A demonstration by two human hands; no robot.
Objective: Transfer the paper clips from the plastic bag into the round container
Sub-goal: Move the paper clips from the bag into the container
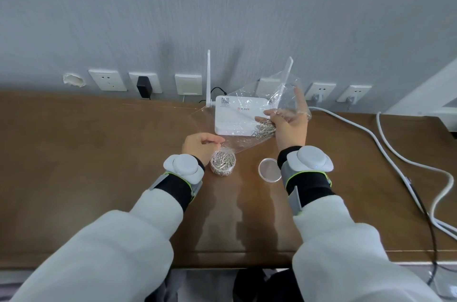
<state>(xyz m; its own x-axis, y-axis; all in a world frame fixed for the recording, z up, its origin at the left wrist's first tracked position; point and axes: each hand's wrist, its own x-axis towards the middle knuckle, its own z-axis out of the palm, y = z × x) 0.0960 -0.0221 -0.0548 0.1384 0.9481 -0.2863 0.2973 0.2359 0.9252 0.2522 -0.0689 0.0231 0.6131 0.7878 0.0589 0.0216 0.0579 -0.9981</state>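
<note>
A clear plastic bag (237,138) is held up over the brown table, slanting down to the left. My right hand (290,126) grips its upper part, where a clump of silver paper clips (264,130) lies inside. My left hand (200,146) pinches the bag's lower end just above the round container (223,162). That small clear container stands upright on the table and holds many silver clips. Its round clear lid (270,169) lies flat on the table to the right, below my right wrist.
A white router (235,116) with two upright antennas sits behind the bag by the wall. Wall sockets line the back edge, one holding a black plug (144,90). White cables (405,161) run across the right side of the table (99,165).
</note>
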